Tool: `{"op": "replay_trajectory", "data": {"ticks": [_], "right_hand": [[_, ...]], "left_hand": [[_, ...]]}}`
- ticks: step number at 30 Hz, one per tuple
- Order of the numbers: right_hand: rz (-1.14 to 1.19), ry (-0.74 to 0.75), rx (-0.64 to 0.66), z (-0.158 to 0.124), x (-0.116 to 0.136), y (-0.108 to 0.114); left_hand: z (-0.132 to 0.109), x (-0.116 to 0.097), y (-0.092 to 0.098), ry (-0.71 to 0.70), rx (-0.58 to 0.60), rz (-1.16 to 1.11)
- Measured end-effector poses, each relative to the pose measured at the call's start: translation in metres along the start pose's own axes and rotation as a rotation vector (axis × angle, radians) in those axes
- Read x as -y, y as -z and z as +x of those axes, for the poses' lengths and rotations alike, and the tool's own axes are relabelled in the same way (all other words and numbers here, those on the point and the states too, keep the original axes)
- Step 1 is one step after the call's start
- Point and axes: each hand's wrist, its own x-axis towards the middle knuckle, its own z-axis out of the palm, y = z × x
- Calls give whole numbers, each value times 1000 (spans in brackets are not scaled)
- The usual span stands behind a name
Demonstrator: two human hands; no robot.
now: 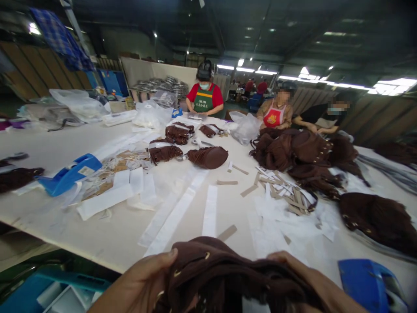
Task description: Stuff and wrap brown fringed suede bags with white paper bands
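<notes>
Close in front of me I hold a dark brown fabric bag (221, 261) with gold-coloured metal eyelets, its opening turned towards me. My left hand (140, 278) grips the left side, thumb on the outer face. On the right side my right hand (299, 274) is closed round the rim; most of its fingers are hidden behind the cloth. Something white shows inside the bag at the bottom edge. Just beyond the bag, white paper strips (210, 211) and a taupe strip (227, 233) lie on the pale table (130, 243).
Blue tape dispensers (70, 174) (371, 282) stand left and right. Brown bags (293, 148) are heaped at right, near scattered strips (276, 187). Several wrapped brown bundles (208, 156) lie mid-table. Co-workers, including a person in a green apron (204, 98), are across the table. A teal crate (58, 282) is at lower left.
</notes>
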Motion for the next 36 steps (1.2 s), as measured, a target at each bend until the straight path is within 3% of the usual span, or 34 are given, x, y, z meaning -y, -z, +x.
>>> {"op": "replay_trajectory", "data": {"ticks": [2, 5, 9, 11, 13, 16, 18, 21, 23, 25, 26, 28, 30, 33, 36], "right_hand": [[167, -76, 155, 15, 6, 11], [421, -168, 380, 66, -8, 26], [551, -424, 527, 153, -62, 36], [527, -514, 522, 190, -88, 36], [474, -522, 444, 216, -104, 34], [390, -407, 241, 232, -111, 33], [358, -344, 132, 231, -113, 34], [300, -325, 27, 225, -120, 39], [178, -324, -67, 223, -128, 41], [-32, -313, -188, 223, -132, 41], [-166, -288, -251, 222, -131, 40], [-441, -181, -390, 216, -120, 37], [-619, -24, -508, 198, -98, 29], [-593, 164, -479, 158, -62, 5], [-493, 190, -344, 124, -49, -25]], "left_hand": [[-4, -7, 9, 36, -21, 67], [8, -26, 19, 90, -21, 239], [63, -72, 33, 169, -2, 630], [104, -100, 40, 192, -35, 863], [147, -126, 46, 130, -49, 1102], [202, -152, 53, -172, -62, 1560], [225, -158, 57, -344, -98, 1732], [235, -147, 58, -482, -176, 1787], [231, -128, 53, -691, -225, 1855], [225, -103, 42, -929, -171, 1908], [222, -90, 36, -995, -76, 1911], [216, -67, 27, -979, 160, 1860], [208, -50, 23, -896, 285, 1771], [191, -34, 32, -827, 242, 1698], [172, -15, 47, -849, 135, 1741]]}}
